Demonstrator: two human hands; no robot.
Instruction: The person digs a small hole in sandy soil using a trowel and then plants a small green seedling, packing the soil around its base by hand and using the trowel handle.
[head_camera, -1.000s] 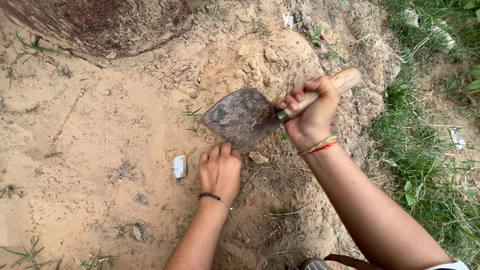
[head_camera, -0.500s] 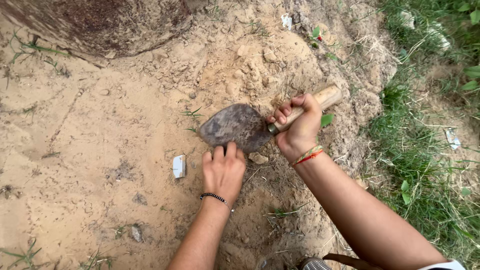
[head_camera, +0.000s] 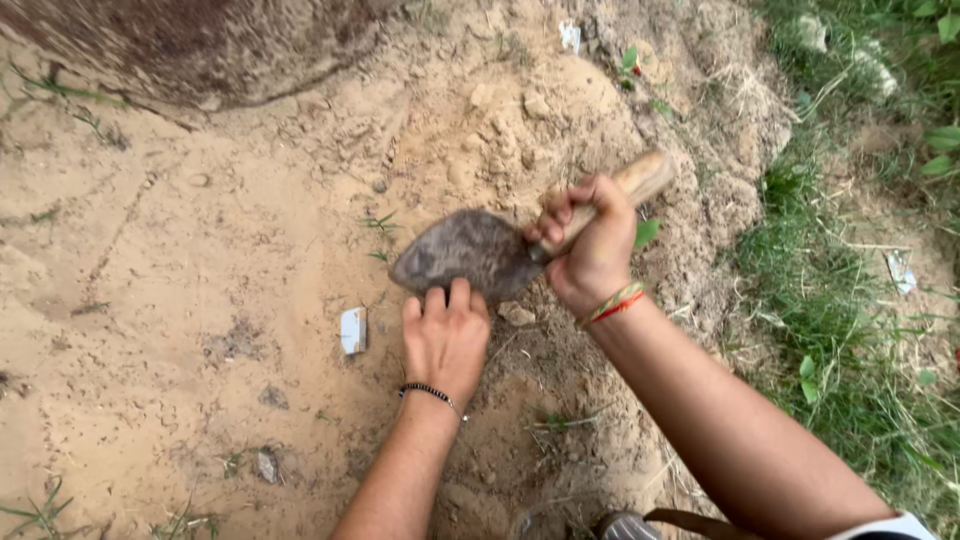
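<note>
Sandy, cracked ground (head_camera: 200, 260) runs to grass (head_camera: 850, 330) on the right. Nearby lie a white scrap (head_camera: 352, 330) and a soil clod (head_camera: 516, 314). Right hand (head_camera: 588, 245) is clenched around a trowel (head_camera: 470, 252); left hand (head_camera: 445, 335) lies flat, fingertips at its blade.

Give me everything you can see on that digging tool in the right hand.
The digging tool has a broad, flat, spade-shaped metal blade, dark, rusty and dusted with soil, on a pale, round wooden handle. The right hand grips the handle just behind the blade, so its butt sticks out up and right. The blade points left, low over the sandy soil. The left hand lies flat on the ground, fingertips at the blade's near edge.
</note>
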